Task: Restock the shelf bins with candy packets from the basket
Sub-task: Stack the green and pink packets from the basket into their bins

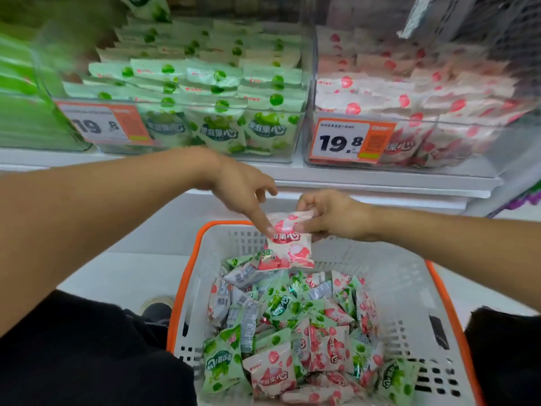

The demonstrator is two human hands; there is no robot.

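Dark trousers nearest the camera frame the white slatted plastic basket with an orange rim, which is set on the floor below the white shelf. Above it two clear plastic bins are seen: the green-packet bin, packed nearly full, and the pink-packet bin with its orange price label. A mixed heap of green and pink candy packets is left in the basket.

One pink-and-white strawberry candy packet is held over the basket's far edge, well below the bins. It is pinched at its top by the right hand; the left hand is loosely spread, one finger touching the packet's upper left corner.

Several slips are judged possible. With so light a pinch, the packet could be dropped back into the heap during a handover. Since the colours are mixed, it could be placed in the green bin by mistake. Packets already stacked high could be dislodged if it is pushed in carelessly.
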